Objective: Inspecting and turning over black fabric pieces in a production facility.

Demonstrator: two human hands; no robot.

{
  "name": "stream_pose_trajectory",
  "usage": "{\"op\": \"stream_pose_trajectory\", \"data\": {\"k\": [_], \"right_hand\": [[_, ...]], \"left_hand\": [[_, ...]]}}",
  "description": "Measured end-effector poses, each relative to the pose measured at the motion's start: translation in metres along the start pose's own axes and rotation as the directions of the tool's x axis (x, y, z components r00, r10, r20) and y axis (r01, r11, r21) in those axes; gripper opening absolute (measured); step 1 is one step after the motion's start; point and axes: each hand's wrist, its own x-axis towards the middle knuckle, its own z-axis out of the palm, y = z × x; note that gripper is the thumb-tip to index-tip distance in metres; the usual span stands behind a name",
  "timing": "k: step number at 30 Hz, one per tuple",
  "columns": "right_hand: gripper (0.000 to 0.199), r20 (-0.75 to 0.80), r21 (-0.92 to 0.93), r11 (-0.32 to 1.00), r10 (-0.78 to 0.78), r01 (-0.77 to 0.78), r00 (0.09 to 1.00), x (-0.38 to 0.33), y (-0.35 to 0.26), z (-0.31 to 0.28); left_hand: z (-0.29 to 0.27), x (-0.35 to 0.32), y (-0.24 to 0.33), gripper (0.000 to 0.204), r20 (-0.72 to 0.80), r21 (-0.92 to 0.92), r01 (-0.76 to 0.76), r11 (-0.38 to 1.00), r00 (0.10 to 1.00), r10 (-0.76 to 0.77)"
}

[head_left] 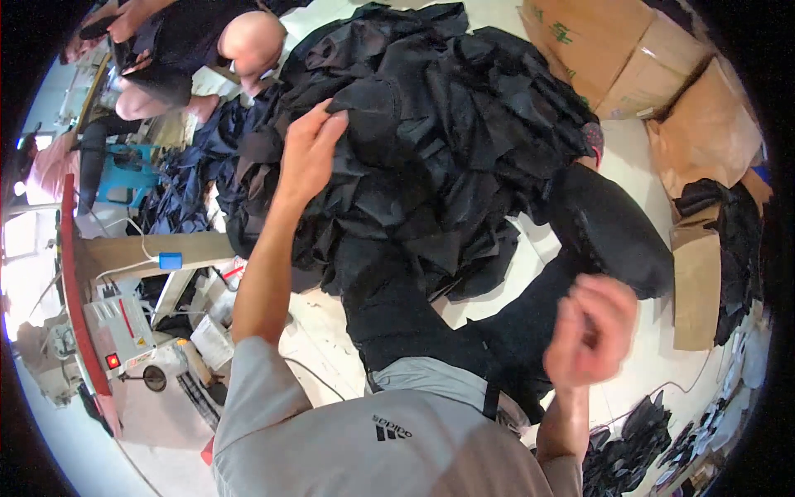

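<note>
A large heap of black cloth pieces point(464, 166) lies on the floor in front of me, between and beyond my legs. My left hand point(313, 149) is at the heap's left side, thumb and fingers pinched on the edge of a black cloth piece point(368, 108). Away from the heap, my right hand point(592, 331) hovers above my right leg, near the knee. Its fingers look curled but are blurred by motion. No cloth shows in it, and whether it is closed on anything small cannot be told.
Cardboard boxes point(613, 50) stand at the far right, with more black cloth point(741, 248) by them. Another person point(190, 66) sits at the far left near a blue stool point(128, 174). A red-edged table point(79, 306) and a white control box point(120, 327) are left. Black scraps point(633, 439) lie lower right.
</note>
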Motion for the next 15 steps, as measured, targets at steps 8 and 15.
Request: {"op": "stream_pose_trajectory", "data": {"k": [8,15], "right_hand": [[0.118,0.656,0.632,0.621,-0.111,-0.464,0.746,0.086,-0.02,0.036],[0.028,0.84,0.54,0.486,-0.266,-0.687,0.473,0.073,0.009,-0.007]], "left_hand": [[-0.01,-0.006,0.168,0.025,0.902,-0.423,0.243,0.873,0.203,0.381],[0.05,-0.033,0.146,0.062,0.882,-0.47,0.696,0.544,0.341,0.325]]}}
